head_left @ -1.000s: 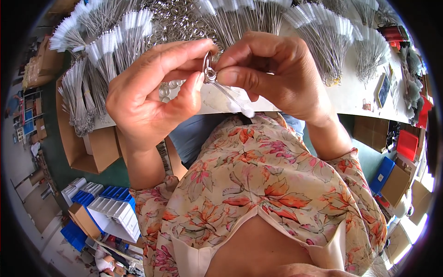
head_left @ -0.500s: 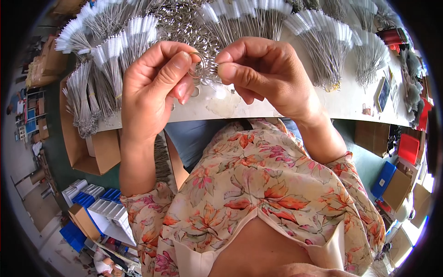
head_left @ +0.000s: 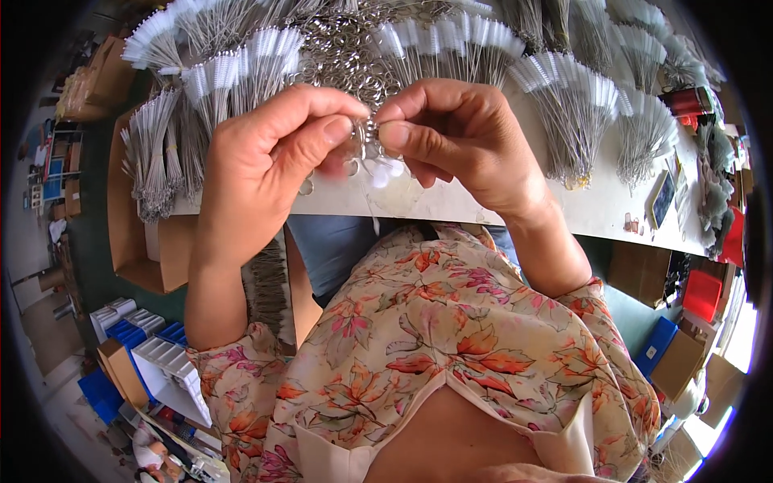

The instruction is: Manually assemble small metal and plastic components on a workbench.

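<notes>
Head view: left hand (head_left: 270, 157) and right hand (head_left: 463, 133) are pinching a small metal ring (head_left: 369, 137) narrowly between fingertips above the white table (head_left: 596, 211), ideally gripping steadily, near the bundled brushes (head_left: 576, 101).

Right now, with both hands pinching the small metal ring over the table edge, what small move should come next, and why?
Probably a small twist of the left hand against the right hand. Both pinch the same metal ring between thumb and forefinger, and small white brush tips hang just below it, so the ring looks mid-threading. Whether it is open is too small to tell.
</notes>
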A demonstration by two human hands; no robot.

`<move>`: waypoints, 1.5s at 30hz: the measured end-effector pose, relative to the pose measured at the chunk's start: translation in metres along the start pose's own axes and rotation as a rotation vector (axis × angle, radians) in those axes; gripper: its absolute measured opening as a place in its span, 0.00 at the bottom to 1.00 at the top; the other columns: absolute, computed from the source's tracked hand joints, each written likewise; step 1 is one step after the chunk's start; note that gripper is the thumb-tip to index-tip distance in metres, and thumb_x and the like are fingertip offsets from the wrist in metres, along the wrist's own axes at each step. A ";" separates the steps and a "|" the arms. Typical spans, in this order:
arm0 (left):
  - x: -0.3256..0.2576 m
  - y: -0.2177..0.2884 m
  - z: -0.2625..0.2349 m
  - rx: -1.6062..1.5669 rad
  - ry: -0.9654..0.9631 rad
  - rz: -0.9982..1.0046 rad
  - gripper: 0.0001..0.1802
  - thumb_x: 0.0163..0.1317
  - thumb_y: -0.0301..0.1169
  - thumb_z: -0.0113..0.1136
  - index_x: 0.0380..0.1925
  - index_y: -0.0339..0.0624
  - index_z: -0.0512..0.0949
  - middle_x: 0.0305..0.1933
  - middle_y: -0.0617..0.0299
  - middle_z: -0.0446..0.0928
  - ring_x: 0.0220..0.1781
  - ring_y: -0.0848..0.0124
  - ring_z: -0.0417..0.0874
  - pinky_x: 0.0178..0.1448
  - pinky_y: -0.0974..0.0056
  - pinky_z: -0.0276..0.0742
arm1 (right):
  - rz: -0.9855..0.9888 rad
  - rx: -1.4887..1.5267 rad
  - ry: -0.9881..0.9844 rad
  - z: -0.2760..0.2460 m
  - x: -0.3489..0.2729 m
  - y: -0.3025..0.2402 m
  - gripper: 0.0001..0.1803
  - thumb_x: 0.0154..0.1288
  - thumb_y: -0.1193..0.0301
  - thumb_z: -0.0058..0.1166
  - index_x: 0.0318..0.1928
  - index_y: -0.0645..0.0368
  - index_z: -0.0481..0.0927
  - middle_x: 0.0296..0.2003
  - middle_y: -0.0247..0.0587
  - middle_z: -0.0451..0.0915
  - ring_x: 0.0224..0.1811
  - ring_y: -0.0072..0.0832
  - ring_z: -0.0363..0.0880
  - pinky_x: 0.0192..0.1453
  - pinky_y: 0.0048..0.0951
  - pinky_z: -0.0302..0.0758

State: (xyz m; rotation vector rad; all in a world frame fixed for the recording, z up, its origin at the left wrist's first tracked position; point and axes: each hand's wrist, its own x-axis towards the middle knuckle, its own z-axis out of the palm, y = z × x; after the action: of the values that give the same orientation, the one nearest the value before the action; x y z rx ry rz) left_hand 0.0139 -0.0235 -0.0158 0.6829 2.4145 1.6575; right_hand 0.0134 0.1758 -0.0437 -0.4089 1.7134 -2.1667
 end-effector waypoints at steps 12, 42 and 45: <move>-0.007 -0.019 0.020 -0.982 0.332 0.082 0.09 0.62 0.28 0.51 0.32 0.33 0.78 0.34 0.54 0.79 0.41 0.64 0.80 0.51 0.63 0.72 | -0.447 -0.106 0.179 0.044 0.012 0.034 0.04 0.55 0.77 0.59 0.31 0.64 0.78 0.27 0.36 0.76 0.25 0.17 0.75 0.29 0.18 0.74; -0.213 -0.431 -0.073 0.916 0.245 -0.448 0.14 0.57 0.36 0.50 0.32 0.37 0.78 0.36 0.44 0.76 0.40 0.50 0.77 0.45 0.53 0.72 | 0.333 -0.509 -0.037 0.041 -0.009 0.129 0.05 0.55 0.78 0.56 0.34 0.63 0.79 0.31 0.34 0.80 0.35 0.18 0.75 0.45 0.21 0.70; -0.229 -0.441 -0.047 0.617 0.550 -0.664 0.14 0.58 0.37 0.50 0.32 0.39 0.78 0.36 0.47 0.77 0.42 0.50 0.77 0.46 0.54 0.72 | 0.357 -0.503 -0.037 0.039 -0.008 0.132 0.05 0.55 0.78 0.56 0.35 0.63 0.79 0.31 0.34 0.80 0.35 0.19 0.75 0.45 0.21 0.70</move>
State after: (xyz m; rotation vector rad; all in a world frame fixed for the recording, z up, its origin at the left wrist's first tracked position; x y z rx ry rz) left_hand 0.0731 -0.2929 -0.4316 -0.5906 3.0479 0.8955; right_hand 0.0493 0.1175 -0.1638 -0.2372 2.1157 -1.4655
